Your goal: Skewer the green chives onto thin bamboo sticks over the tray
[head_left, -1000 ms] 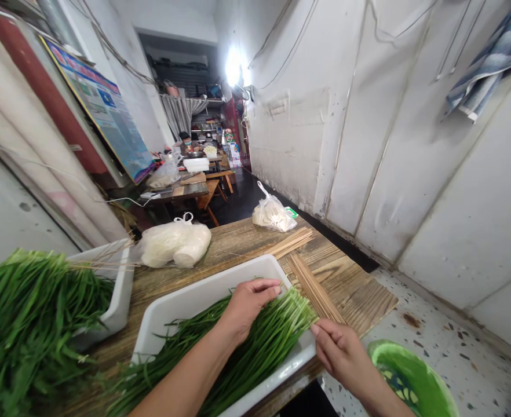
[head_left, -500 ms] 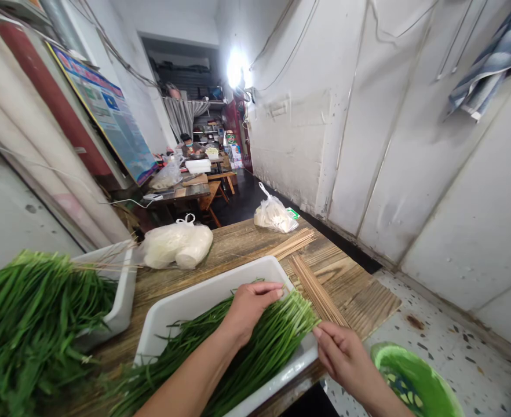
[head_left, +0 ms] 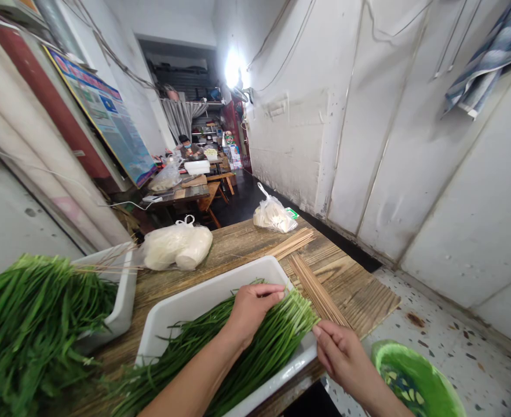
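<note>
A white plastic tub (head_left: 203,302) holds a pile of garlic chives (head_left: 277,341), their pale cut ends toward the right rim and long green leaves trailing left. My left hand (head_left: 255,313) lies over the far side of the pile, thumb and forefinger pinched at the stems near the ends. At the tub's right corner my right hand (head_left: 342,350) is closed, its thumb and forefinger pinching at the tip of the stem ends. What exactly lies between the fingers of each hand is mostly hidden.
A second white tub (head_left: 127,289) at left bears chives (head_left: 33,313) threaded on thin sticks. Bamboo skewers (head_left: 316,286) lie on the wooden table (head_left: 360,284). Beyond stand two filled plastic bags (head_left: 177,246). A green bucket (head_left: 429,382) is on the floor. A person (head_left: 188,147) sits far back.
Both hands hold nearly the same pose over the chives. The view has shifted very slightly.
</note>
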A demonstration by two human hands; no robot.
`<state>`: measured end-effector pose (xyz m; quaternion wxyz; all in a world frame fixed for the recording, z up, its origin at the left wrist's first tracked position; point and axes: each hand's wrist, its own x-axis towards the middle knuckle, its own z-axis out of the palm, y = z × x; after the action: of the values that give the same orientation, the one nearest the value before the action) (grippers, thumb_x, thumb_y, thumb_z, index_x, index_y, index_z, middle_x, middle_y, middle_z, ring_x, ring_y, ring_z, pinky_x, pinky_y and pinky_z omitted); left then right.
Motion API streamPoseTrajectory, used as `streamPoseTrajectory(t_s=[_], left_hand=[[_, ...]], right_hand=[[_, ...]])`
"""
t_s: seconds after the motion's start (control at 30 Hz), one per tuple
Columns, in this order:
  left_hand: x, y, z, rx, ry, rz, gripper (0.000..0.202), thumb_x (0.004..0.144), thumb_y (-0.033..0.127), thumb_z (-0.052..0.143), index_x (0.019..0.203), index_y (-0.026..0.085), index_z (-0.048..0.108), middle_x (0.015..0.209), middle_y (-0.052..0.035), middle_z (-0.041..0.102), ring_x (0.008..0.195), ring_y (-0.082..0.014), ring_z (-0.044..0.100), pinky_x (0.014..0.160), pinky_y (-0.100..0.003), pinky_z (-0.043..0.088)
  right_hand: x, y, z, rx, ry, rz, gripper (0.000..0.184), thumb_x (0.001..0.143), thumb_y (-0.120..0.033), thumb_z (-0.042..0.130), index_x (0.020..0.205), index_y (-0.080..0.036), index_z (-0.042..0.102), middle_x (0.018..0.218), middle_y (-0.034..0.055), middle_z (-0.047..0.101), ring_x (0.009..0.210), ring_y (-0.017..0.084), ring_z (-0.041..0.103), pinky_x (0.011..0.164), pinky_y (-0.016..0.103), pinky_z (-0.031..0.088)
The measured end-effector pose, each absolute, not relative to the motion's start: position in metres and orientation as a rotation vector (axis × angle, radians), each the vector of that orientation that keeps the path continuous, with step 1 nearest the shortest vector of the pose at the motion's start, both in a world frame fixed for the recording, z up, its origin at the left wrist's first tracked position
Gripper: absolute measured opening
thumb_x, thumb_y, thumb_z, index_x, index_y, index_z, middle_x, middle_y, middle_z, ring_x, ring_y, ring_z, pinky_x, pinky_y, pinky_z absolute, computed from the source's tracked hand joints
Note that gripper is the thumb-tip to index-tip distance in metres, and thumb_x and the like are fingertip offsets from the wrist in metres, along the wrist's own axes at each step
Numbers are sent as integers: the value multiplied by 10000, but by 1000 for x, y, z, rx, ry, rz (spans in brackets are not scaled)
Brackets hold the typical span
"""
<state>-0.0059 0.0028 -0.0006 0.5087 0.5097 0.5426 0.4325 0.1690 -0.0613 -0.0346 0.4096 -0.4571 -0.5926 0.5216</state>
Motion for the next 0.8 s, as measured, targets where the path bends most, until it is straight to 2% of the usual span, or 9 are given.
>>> streamPoseTrajectory(t_s=[0.3, 0.43, 0.5, 0.67, 0.8], left_hand=[[-19, 2, 15, 1557, 1190, 828, 237, 700, 288, 605, 888, 194, 717, 948, -46, 704, 937, -217, 610, 891, -311, 405], [-32, 13, 10, 1740, 1391, 859, 254, 749, 291, 534, 913, 206, 709, 948, -45, 702, 908, -212, 614, 843, -302, 421], [-40, 19, 0, 1924, 1583, 781, 228, 742, 267, 537, 871, 215, 717, 902, -51, 706, 856, -215, 614, 795, -309, 422], [-47, 26, -27, 2308, 1830, 282, 113, 671, 274, 631, 702, 213, 721, 769, -75, 682, 794, -233, 580, 702, -316, 388], [-37, 24, -33, 2445, 1836, 224, 153, 745, 282, 575, 724, 210, 709, 775, -82, 661, 816, -224, 553, 717, -322, 360]], right_hand=[[172, -63, -34, -1140, -1503, 1326, 424, 861, -507, 421, 577, -206, 327, 427, -86, 296, 390, 61, 260, 375, 198, 181], [176, -66, -38, -1160, -1531, 1274, 421, 887, -460, 405, 566, -202, 324, 433, -77, 322, 397, 63, 277, 392, 204, 201], [179, -69, -43, -1180, -1541, 1255, 417, 893, -444, 407, 563, -200, 329, 436, -73, 326, 401, 65, 281, 391, 204, 203], [187, -71, -55, -1209, -1529, 1289, 401, 887, -439, 424, 576, -199, 345, 435, -69, 338, 400, 70, 292, 380, 201, 198], [187, -70, -55, -1209, -1537, 1278, 405, 883, -445, 432, 571, -197, 359, 436, -69, 344, 399, 71, 295, 387, 201, 217]])
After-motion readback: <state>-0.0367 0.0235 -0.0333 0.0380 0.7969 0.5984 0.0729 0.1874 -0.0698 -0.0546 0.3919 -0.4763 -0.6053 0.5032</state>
